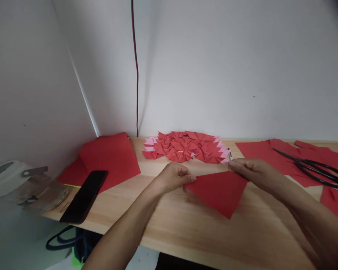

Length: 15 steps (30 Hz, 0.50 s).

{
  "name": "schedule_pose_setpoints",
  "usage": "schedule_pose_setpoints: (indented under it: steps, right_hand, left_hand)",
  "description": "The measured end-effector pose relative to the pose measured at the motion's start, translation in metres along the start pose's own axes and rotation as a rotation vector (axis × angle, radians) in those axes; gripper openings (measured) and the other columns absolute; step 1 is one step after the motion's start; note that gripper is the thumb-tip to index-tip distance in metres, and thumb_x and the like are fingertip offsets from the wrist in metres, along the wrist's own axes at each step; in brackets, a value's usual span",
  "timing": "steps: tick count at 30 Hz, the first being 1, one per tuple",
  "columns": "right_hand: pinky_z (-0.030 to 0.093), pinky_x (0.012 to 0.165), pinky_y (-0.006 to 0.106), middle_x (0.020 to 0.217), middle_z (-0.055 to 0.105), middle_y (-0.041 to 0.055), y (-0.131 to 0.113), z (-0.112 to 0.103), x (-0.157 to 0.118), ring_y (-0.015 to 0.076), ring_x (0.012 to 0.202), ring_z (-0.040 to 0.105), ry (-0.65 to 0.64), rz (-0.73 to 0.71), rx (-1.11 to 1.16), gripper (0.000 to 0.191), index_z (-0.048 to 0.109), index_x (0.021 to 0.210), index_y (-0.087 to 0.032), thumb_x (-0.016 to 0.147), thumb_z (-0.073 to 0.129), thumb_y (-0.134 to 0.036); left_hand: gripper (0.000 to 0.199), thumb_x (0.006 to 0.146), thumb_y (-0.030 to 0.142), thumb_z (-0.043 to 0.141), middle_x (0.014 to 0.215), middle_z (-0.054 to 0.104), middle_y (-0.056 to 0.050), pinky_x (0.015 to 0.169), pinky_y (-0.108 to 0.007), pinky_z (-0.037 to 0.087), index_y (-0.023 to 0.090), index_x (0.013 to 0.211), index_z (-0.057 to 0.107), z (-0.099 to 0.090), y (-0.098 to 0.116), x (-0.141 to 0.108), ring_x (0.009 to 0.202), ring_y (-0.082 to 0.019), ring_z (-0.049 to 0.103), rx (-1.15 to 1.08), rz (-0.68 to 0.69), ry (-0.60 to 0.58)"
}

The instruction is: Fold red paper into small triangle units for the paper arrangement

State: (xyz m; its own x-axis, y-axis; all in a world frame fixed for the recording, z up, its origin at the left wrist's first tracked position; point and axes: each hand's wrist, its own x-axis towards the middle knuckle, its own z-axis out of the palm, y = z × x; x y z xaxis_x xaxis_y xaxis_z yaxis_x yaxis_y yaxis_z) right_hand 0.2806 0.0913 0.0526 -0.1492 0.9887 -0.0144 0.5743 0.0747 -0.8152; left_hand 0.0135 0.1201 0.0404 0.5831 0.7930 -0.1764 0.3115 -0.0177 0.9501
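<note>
A sheet of red paper (pixel 216 191) hangs between my two hands, a little above the wooden table, with one corner pointing down toward me. My left hand (pixel 173 178) pinches its left corner between thumb and fingers. At the upper right corner, my right hand (pixel 246 168) grips the same sheet. Just beyond the hands lies a cluster of folded red and pink paper pieces (pixel 186 146), arranged in overlapping rows. A pen or marker (pixel 230 154) rests by the right end of that cluster, partly hidden by my right hand.
Black-handled scissors (pixel 312 167) lie on red paper sheets (pixel 259 153) at the right. On the left are more red sheets (pixel 112 157), a dark phone (pixel 84 197) and a clear container with a white lid (pixel 14 180). A cable (pixel 135 71) runs down the wall.
</note>
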Motion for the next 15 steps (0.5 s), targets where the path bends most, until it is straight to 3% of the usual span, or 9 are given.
schedule_pose_setpoints:
  steps: [3,7,11,15]
  right_hand:
    - [0.030,0.052,0.027,0.056,0.046,-0.0001,0.002,-0.002,0.000,0.0119,0.052,0.037,0.006,0.081,0.124,0.060,0.052,0.058,-0.019,0.081,0.039,-0.073]
    - [0.029,0.050,0.025,0.057,0.048,-0.0021,0.000,0.000,0.000,0.0105,0.051,0.039,-0.010,0.127,0.243,0.048,0.053,0.064,-0.019,0.071,0.062,-0.066]
    - [0.030,0.048,0.024,0.051,0.046,-0.0044,-0.002,0.009,0.000,0.0103,0.048,0.039,0.016,0.168,0.312,0.044,0.056,0.066,-0.020,0.067,0.067,-0.063]
    - [0.035,0.049,0.027,0.060,0.060,0.0005,-0.003,0.018,0.000,0.0142,0.053,0.050,-0.029,0.222,0.506,0.044,0.064,0.076,-0.021,0.065,0.069,-0.063]
  left_hand:
    - [0.035,0.074,0.046,0.066,0.052,0.060,-0.001,0.047,-0.019,0.028,0.012,0.065,0.065,0.000,0.002,0.001,0.044,-0.007,0.047,-0.055,0.021,0.075]
    - [0.035,0.074,0.048,0.067,0.058,0.066,-0.004,0.049,-0.018,0.033,0.012,0.072,0.068,0.004,0.000,0.003,0.047,-0.008,0.051,-0.209,0.009,0.162]
    - [0.034,0.070,0.045,0.071,0.070,0.071,-0.007,0.056,-0.021,0.040,0.012,0.080,0.072,0.010,-0.002,0.004,0.058,-0.012,0.060,-0.314,0.015,0.112]
    - [0.032,0.069,0.042,0.072,0.072,0.071,-0.008,0.059,-0.022,0.042,0.012,0.082,0.073,0.015,-0.003,0.005,0.060,-0.013,0.060,-0.313,-0.012,0.106]
